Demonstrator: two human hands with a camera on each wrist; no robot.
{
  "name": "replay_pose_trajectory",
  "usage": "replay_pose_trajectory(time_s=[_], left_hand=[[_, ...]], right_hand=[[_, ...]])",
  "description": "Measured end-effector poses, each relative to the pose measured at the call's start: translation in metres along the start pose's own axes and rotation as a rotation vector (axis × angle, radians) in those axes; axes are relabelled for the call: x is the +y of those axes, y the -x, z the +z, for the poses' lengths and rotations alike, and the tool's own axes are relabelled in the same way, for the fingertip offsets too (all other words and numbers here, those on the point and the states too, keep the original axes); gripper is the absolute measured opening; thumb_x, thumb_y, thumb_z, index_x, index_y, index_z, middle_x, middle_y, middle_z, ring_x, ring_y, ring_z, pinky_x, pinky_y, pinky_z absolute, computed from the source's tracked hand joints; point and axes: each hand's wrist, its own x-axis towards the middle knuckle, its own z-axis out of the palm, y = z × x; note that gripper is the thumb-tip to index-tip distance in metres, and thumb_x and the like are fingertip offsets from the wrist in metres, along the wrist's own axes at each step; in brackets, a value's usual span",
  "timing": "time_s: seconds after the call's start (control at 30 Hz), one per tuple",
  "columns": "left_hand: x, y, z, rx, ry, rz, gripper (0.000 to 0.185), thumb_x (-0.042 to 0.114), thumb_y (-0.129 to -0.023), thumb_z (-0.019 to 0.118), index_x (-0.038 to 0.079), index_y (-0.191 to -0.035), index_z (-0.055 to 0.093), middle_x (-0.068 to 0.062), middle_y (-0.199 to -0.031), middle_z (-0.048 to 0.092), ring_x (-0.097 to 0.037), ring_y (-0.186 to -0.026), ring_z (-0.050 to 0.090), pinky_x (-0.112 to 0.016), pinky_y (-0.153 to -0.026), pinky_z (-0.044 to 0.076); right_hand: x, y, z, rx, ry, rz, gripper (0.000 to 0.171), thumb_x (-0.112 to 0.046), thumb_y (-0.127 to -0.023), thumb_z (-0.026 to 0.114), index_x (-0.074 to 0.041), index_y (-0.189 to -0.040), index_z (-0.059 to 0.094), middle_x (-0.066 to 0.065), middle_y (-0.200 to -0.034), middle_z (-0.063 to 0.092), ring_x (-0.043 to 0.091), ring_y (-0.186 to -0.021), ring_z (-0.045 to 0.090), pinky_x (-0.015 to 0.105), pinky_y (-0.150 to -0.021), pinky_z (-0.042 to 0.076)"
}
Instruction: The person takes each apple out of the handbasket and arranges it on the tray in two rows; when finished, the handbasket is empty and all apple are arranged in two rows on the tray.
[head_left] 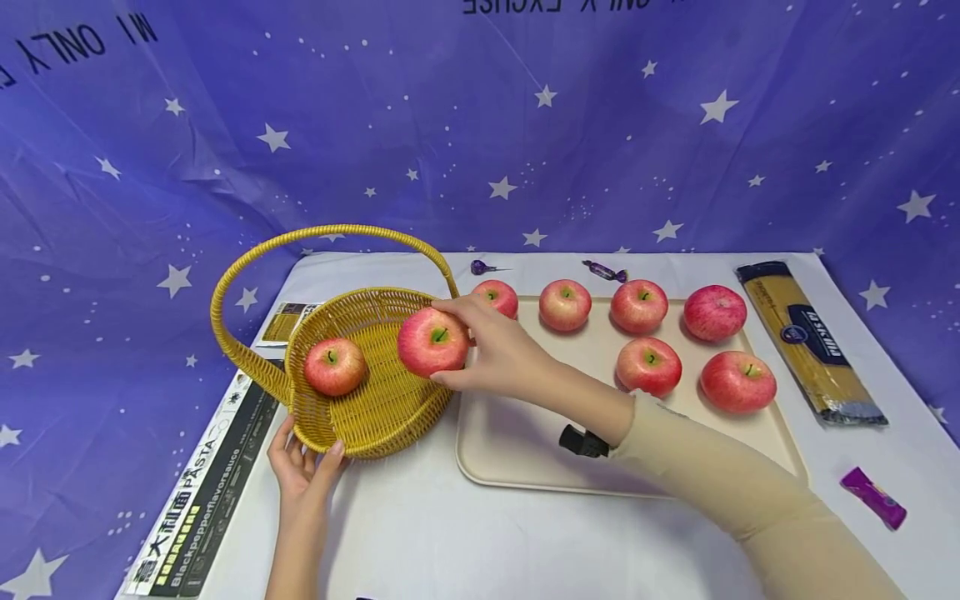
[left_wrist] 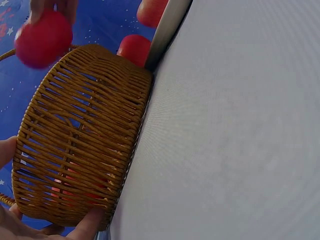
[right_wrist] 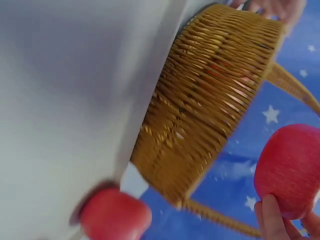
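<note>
In the head view my right hand [head_left: 502, 346] holds a red apple [head_left: 432, 342] by its side, over the right part of a yellow-brown wicker basket [head_left: 390, 417]. The right wrist view shows the same apple [right_wrist: 290, 167] with fingertips against it, above the basket's rim. My left hand [head_left: 303, 475] grips the basket's near left side, thumb and fingers spread on its wall. Inside the basket, at the left, lies another apple [head_left: 335, 367]. Through the weave in the left wrist view, that apple shows partly as red patches.
Right of the basket, a beige tray [head_left: 517, 471] carries several apples [head_left: 648, 367]. A pasta packet [head_left: 810, 342] lies at the right, with a purple wrapped candy [head_left: 873, 497] nearer. Further candies [head_left: 604, 271] lie behind the tray. A black-and-white pasta box [head_left: 202, 492] is at the left.
</note>
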Motion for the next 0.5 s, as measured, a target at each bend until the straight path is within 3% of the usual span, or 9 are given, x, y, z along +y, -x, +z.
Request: replay_pose_trajectory(time_s=[0.2,0.5], left_hand=[[-0.002,0.000,0.000,-0.007,0.003,0.003,0.074,-0.003,-0.095,0.053,0.023,-0.148,0.008,-0.015,-0.152,0.013,-0.033,-0.142,0.018,-0.015,-0.089,0.048],[-0.002,0.000,-0.002,-0.015,-0.010,0.006,0.075,-0.003,-0.095,0.053,0.023,-0.149,0.008,-0.016,-0.153,0.012,-0.033,-0.142,0.017,-0.016,-0.089,0.048]], right_hand=[[0.021,0.040,-0.035,0.056,-0.033,0.025,0.079,-0.025,-0.069,0.086,-0.013,-0.137,0.047,-0.002,-0.129,0.052,0.011,-0.108,0.053,0.028,-0.086,0.053],[0.072,0.076,-0.061,-0.012,0.035,0.333,0.083,-0.032,-0.071,0.085,-0.010,-0.140,0.046,0.005,-0.126,0.054,0.021,-0.105,0.055,0.041,-0.087,0.051]])
